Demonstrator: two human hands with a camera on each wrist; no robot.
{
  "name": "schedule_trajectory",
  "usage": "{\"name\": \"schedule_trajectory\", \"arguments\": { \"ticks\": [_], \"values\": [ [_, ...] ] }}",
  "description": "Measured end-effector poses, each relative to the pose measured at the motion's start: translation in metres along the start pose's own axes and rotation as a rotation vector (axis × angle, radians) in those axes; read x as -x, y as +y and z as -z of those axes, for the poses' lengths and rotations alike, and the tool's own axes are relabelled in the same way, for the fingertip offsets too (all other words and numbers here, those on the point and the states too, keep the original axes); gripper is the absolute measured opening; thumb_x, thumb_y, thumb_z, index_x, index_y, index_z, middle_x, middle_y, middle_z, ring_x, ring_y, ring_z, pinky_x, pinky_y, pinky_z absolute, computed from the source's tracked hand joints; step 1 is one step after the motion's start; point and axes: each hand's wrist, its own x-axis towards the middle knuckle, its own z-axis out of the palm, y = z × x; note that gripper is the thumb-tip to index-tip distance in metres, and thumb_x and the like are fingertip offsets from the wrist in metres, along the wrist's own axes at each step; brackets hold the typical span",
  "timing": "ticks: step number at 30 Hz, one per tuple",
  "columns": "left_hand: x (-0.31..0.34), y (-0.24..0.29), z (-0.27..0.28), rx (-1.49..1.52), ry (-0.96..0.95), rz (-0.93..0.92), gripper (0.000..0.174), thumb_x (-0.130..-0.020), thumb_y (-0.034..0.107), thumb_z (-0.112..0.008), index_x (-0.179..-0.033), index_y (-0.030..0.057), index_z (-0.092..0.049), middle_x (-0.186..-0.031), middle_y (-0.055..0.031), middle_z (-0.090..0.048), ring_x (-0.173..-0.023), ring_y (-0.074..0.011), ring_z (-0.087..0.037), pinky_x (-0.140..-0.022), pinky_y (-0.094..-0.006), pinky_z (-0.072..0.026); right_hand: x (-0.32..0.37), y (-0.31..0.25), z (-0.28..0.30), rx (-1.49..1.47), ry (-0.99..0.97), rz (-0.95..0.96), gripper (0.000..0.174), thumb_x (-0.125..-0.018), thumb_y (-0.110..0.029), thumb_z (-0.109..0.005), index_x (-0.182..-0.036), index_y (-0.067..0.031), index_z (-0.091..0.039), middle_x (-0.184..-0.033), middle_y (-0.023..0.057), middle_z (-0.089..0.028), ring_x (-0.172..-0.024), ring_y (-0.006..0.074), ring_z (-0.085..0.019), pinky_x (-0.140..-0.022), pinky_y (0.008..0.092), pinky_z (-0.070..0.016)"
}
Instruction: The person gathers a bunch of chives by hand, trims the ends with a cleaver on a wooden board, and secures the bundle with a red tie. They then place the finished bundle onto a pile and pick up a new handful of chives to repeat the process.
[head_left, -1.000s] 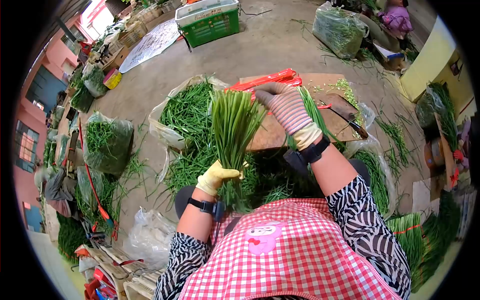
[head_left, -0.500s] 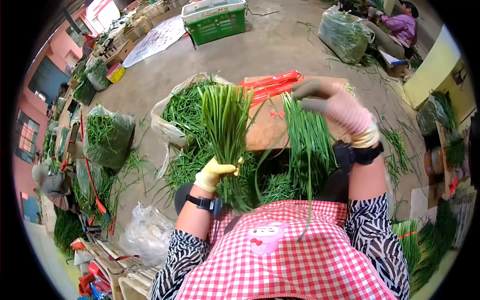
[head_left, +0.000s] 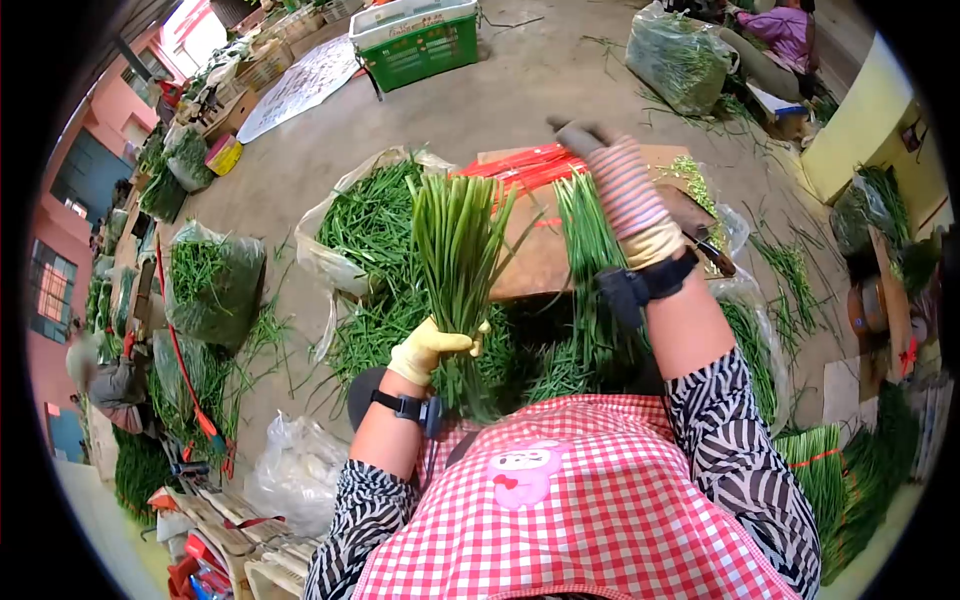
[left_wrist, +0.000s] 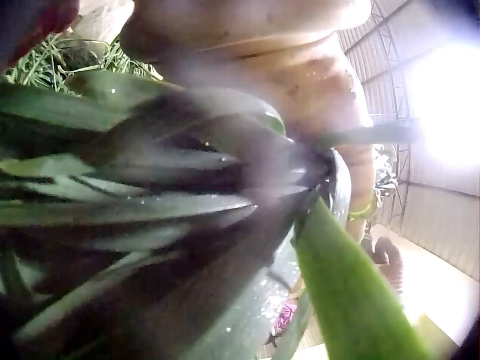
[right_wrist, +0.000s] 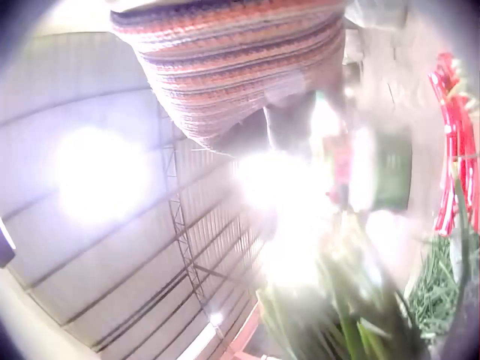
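My left hand (head_left: 430, 348), in a yellow glove, grips a bunch of green chives (head_left: 455, 240) round its lower part. The pale cut ends point up and away, and dark leaves hang below the fist. In the left wrist view, broad leaves (left_wrist: 150, 210) fill most of the picture beneath the glove. My right hand (head_left: 628, 195), in a striped glove with dark fingertips, is raised over the board, fingers extended and blurred. Beside it, more chives (head_left: 585, 240) lie across the board's near edge. Red ties (head_left: 525, 167) lie just beyond, close to the right fingertips.
A wooden board (head_left: 530, 265) stands before me, with a knife (head_left: 715, 256) and chopped bits (head_left: 690, 180) at its right. An open bag of chives (head_left: 370, 225) sits to its left. A green crate (head_left: 415, 55) stands farther off, and another person (head_left: 780, 40) sits at upper right.
My right hand left the top of the held bunch, swung right over the loose chives, then came back left and up near the red ties. The left hand keeps its grip.
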Motion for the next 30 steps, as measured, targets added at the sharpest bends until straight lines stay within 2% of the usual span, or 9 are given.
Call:
{"name": "schedule_trajectory", "arguments": {
  "ticks": [6, 7, 15, 18, 20, 25, 26, 28, 30],
  "values": [
    [-0.003, 0.001, -0.004, -0.021, -0.006, 0.016, 0.043, -0.077, 0.016, -0.082, -0.114, -0.0019, -0.070, -0.096, -0.0080, -0.072, -0.079, -0.0193, -0.068, -0.075, -0.0328, -0.0544, 0.030, -0.018, -0.036, 0.494, -0.261, 0.089, 0.034, -0.090, -0.031, -0.079, -0.107, -0.0025, -0.075, -0.113, 0.0087, -0.077, -0.095, 0.0151, -0.069, -0.084, 0.0310, -0.0552],
    [-0.005, 0.001, -0.004, -0.036, -0.032, 0.034, 0.043, -0.077, 0.016, -0.082, -0.114, -0.0020, -0.070, -0.097, -0.0079, -0.073, -0.079, -0.0191, -0.068, -0.075, -0.0326, -0.0545, 0.027, -0.006, -0.044, 0.365, -0.206, -0.093, 0.032, -0.084, -0.029, -0.081, -0.097, -0.0005, -0.077, -0.125, 0.0180, -0.073, -0.110, 0.0268, -0.071, -0.101, 0.0356, -0.0531],
    [-0.001, 0.006, -0.012, -0.018, 0.002, 0.005, 0.049, -0.075, 0.025, -0.086, -0.112, -0.0010, -0.069, -0.084, -0.0102, -0.070, -0.075, -0.0235, -0.066, -0.075, -0.0358, -0.0519, 0.025, -0.022, -0.026, 0.464, 0.048, 0.066, 0.026, -0.092, -0.026, -0.074, -0.098, -0.0007, -0.075, -0.094, 0.0163, -0.078, -0.090, 0.0240, -0.072, -0.085, 0.0387, -0.0556],
    [0.001, 0.003, -0.008, -0.026, 0.049, -0.011, 0.050, -0.076, 0.028, -0.086, -0.113, -0.0008, -0.068, -0.082, -0.0101, -0.069, -0.076, -0.0231, -0.066, -0.075, -0.0354, -0.0514, 0.000, -0.012, 0.017, -0.547, 0.133, 0.260, 0.031, -0.099, -0.020, -0.068, -0.120, 0.0023, -0.069, -0.115, 0.0161, -0.075, -0.107, 0.0226, -0.071, -0.104, 0.0344, -0.0530],
    [0.000, 0.003, -0.007, -0.034, 0.057, -0.053, 0.049, -0.077, 0.027, -0.086, -0.112, -0.0012, -0.068, -0.083, -0.0096, -0.069, -0.075, -0.0226, -0.066, -0.074, -0.0353, -0.0516, 0.013, -0.055, 0.036, -0.832, 0.194, 0.264, 0.033, -0.098, -0.018, -0.067, -0.124, 0.0032, -0.066, -0.103, 0.0119, -0.075, -0.091, 0.0201, -0.073, -0.091, 0.0310, -0.0565],
    [-0.004, 0.004, -0.008, -0.095, 0.108, -0.019, 0.045, -0.079, 0.022, -0.082, -0.114, -0.0034, -0.069, -0.089, -0.0071, -0.071, -0.080, -0.0172, -0.067, -0.076, -0.0308, -0.0533, 0.050, -0.063, -0.019, 0.188, -0.276, -0.189, 0.036, -0.097, -0.026, -0.065, -0.128, -0.0066, -0.069, -0.073, 0.0021, -0.063, -0.057, 0.0115, -0.061, -0.053, 0.0267, -0.0493],
    [-0.004, 0.006, -0.010, -0.108, 0.115, -0.001, 0.044, -0.078, 0.021, -0.082, -0.113, -0.0028, -0.069, -0.089, -0.0074, -0.070, -0.079, -0.0183, -0.067, -0.075, -0.0317, -0.0529, 0.052, -0.048, -0.038, 0.314, -0.258, -0.283, 0.037, -0.095, -0.028, -0.067, -0.126, -0.0088, -0.071, -0.087, 0.0138, -0.075, -0.071, 0.0223, -0.073, -0.063, 0.0353, -0.0582],
    [-0.006, 0.008, -0.015, -0.135, 0.134, 0.033, 0.043, -0.076, 0.020, -0.083, -0.111, -0.0015, -0.070, -0.087, -0.0080, -0.070, -0.077, -0.0205, -0.066, -0.074, -0.0333, -0.0521, 0.044, 0.023, -0.056, 0.801, -0.336, 0.121, 0.041, -0.095, -0.034, -0.066, -0.123, -0.0044, -0.070, -0.095, 0.0238, -0.072, -0.093, 0.0417, -0.070, -0.090, 0.0449, -0.0571],
    [-0.009, 0.006, -0.015, -0.118, 0.133, 0.018, 0.044, -0.075, 0.022, -0.084, -0.111, -0.0015, -0.070, -0.088, -0.0079, -0.070, -0.077, -0.0209, -0.066, -0.074, -0.0342, -0.0526, 0.045, 0.015, -0.052, 0.614, -0.357, -0.027, 0.039, -0.096, -0.034, -0.065, -0.120, -0.0037, -0.071, -0.090, 0.0198, -0.072, -0.078, 0.0332, -0.070, -0.076, 0.0412, -0.0573]
  ]
}}
